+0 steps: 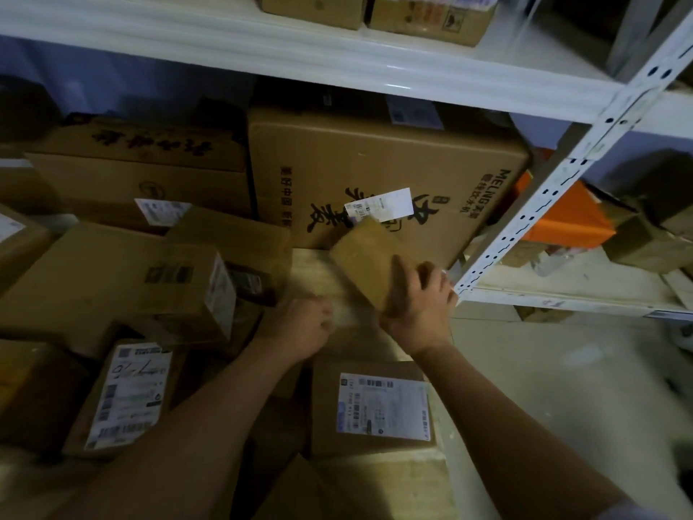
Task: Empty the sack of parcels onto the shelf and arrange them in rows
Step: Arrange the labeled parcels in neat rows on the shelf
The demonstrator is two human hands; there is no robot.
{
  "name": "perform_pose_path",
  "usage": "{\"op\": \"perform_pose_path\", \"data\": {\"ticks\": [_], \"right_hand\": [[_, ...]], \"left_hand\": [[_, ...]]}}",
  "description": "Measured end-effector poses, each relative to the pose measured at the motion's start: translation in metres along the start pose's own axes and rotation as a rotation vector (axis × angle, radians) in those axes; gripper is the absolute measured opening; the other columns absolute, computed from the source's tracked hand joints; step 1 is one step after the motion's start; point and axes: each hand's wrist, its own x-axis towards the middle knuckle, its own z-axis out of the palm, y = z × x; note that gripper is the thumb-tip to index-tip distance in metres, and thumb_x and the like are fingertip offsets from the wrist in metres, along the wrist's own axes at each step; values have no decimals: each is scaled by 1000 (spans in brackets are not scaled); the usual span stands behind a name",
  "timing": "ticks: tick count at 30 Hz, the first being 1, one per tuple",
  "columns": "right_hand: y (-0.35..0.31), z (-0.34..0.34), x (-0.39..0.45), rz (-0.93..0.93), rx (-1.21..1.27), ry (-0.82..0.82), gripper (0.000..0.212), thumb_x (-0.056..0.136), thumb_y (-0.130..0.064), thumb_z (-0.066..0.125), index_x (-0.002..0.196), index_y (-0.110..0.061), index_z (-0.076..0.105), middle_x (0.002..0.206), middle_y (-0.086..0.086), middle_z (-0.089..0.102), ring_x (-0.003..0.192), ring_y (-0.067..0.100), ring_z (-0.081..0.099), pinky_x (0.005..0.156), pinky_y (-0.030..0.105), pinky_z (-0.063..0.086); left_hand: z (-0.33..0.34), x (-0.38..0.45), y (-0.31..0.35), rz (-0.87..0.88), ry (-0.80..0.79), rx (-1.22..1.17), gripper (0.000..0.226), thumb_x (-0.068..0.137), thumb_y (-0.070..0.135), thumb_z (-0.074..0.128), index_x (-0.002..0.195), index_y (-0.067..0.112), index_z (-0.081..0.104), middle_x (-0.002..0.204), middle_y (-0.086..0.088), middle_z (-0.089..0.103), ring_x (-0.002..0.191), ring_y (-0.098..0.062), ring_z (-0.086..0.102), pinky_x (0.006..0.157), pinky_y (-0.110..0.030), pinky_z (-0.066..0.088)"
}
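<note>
A person's right hand [418, 307] closes around the near end of a small brown parcel [369, 258], holding it tilted above the bare wooden shelf [311, 272], its far end touching the large printed carton [375, 174] at the back. The left hand [300, 326] rests knuckles-up just beside it on the shelf boards, fingers curled under; whether it holds anything cannot be told. Cardboard parcels crowd the shelf to the left, and a labelled box [375, 407] lies nearer the camera between the forearms. No sack is in view. The small parcel looks light enough for one hand and stiff, its taped skin likely a little slick, so a grasp across its narrow sides near the middle seems safest. The open patch of shelf beside the white upright [555, 189] appears the natural place to set it in a row.
</note>
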Motion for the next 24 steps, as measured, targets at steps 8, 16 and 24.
{"op": "perform_pose_path", "data": {"ticks": [8, 16, 24], "right_hand": [[27, 23, 6, -111, 171, -298, 54, 86, -9, 63, 137, -22, 48, 145, 1, 39, 133, 24, 38, 113, 34, 34], [50, 22, 7, 316, 195, -182, 79, 72, -43, 76, 136, -28, 32, 130, 10, 41, 119, 30, 51, 92, 41, 52], [44, 30, 40, 256, 517, -107, 55, 89, -14, 62, 140, -19, 41, 133, 14, 40, 115, 29, 52, 101, 35, 43]], "left_hand": [[20, 23, 25, -173, 87, -262, 62, 91, 17, 55, 147, 18, 27, 147, -7, 34, 132, -26, 39, 106, -38, 36], [38, 38, 29, -228, 16, -333, 61, 88, 18, 59, 143, 21, 31, 142, -6, 43, 129, -25, 44, 103, -40, 41], [45, 59, 31, -249, 96, -459, 59, 88, 19, 60, 142, 23, 36, 143, -7, 40, 130, -26, 42, 105, -41, 39]]}}
